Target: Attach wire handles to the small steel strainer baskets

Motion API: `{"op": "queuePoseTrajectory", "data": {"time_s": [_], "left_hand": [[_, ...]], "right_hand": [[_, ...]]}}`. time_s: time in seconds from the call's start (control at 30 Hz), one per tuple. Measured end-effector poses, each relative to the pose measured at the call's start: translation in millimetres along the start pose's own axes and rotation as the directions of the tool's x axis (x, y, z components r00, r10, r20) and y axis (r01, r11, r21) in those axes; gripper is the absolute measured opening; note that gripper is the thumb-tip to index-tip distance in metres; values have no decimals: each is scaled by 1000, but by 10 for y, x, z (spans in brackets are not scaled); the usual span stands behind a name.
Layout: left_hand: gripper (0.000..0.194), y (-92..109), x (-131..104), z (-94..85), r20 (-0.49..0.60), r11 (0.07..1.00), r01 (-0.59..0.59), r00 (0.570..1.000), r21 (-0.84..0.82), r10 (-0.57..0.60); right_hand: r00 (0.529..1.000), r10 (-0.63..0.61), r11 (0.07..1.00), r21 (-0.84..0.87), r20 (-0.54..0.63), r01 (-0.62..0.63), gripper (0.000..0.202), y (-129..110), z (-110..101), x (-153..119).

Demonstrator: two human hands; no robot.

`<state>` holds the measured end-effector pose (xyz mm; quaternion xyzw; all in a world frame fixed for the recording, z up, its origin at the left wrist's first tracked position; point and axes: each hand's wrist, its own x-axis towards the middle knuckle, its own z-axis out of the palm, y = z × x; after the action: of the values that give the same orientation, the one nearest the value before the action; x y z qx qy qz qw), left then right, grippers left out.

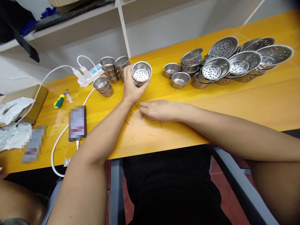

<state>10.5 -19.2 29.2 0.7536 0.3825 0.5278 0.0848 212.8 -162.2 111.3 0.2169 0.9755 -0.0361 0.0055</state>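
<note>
My left hand (132,84) is closed round a perforated steel basket (142,71), a small round cup with holes in its base, held above the table with its mouth turned toward me. Just below it, my right hand (157,109) rests low over the table, palm down, with its fingers drawn together. Its fingertips meet a loose group of thin curved wires (134,115); whether one is pinched between them is hidden. Another bent wire (160,128) lies nearer the front edge, below the right hand.
Stacked small baskets (107,73) stand left of my left hand. Many baskets, some with wire handles (215,70), crowd the right back. A power strip (91,76), screwdriver (59,100), cabled phone (77,123) and plastic bags (16,137) lie left. Another person's leg (21,200) shows lower left.
</note>
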Motion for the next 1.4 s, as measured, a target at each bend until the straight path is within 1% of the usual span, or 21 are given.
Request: {"op": "queuePoseTrajectory", "data": {"time_s": [0.13, 0.27, 0.4, 0.53, 0.6, 0.67, 0.8, 0.93, 1.03, 1.1, 1.17, 1.2, 1.27, 1.3, 1.33, 1.4], "left_hand": [[92, 21, -13, 11, 25, 1000, 0, 1000, -14, 0], [99, -25, -17, 26, 64, 999, 7, 998, -39, -4], [100, -30, -16, 34, 52, 999, -11, 999, -41, 13], [100, 36, -16, 10, 46, 1000, -20, 999, -11, 20], [103, 66, -9, -8, 31, 999, -33, 999, -22, 34], [104, 76, 8, -19, 16, 998, -47, 999, -45, 48], [97, 29, 43, 3, -17, 995, -57, 998, -84, 55], [92, -27, 35, 56, -55, 990, -59, 997, -125, 52], [96, -18, 18, 94, -69, 987, -56, 997, -150, 46], [99, 0, 15, 119, -97, 981, -69, 994, -184, 52], [102, 3, 21, 140, -133, 967, -89, 989, -240, 58], [103, -5, 26, 148, -141, 959, -101, 988, -264, 66], [102, -36, 34, 154, -121, 952, -123, 988, -279, 92], [101, -54, 37, 153, -97, 954, -130, 989, -269, 108], [101, -70, 37, 150, -67, 958, -136, 990, -253, 123], [105, -86, 28, 145, -12, 967, -140, 990, -214, 141]], "right_hand": [[999, 47, 998, 34, -6, -47, 25, -8, -44, -28], [999, 35, 996, 85, 24, -37, 20, -45, -126, -52], [994, 64, 997, 48, 83, -68, 23, -78, -157, -19], [995, 36, 999, 2, 93, -37, 26, -81, -124, 19], [998, 12, 1000, -19, 66, -11, 26, -65, -93, 16], [1000, 14, 1000, -11, 13, -14, 24, -39, -64, -3], [995, 44, 998, 49, -90, -39, 18, 24, -25, -55], [988, 2, 994, 104, -156, 15, 17, 89, 19, -82], [967, -6, 986, 159, -256, 48, 17, 136, 52, -88], [928, -30, 969, 216, -371, 118, 15, 174, 54, -92], [856, -26, 939, 281, -517, 198, 12, 228, 37, -100], [809, 12, 922, 320, -587, 219, 10, 263, 25, -106], [708, 161, 880, 426, -687, 213, 6, 362, 13, -115], [659, 254, 850, 488, -708, 197, 5, 427, 19, -117], [612, 344, 815, 550, -712, 182, 9, 503, 35, -116], [542, 477, 743, 647, -692, 172, 20, 677, 96, -102]]}}
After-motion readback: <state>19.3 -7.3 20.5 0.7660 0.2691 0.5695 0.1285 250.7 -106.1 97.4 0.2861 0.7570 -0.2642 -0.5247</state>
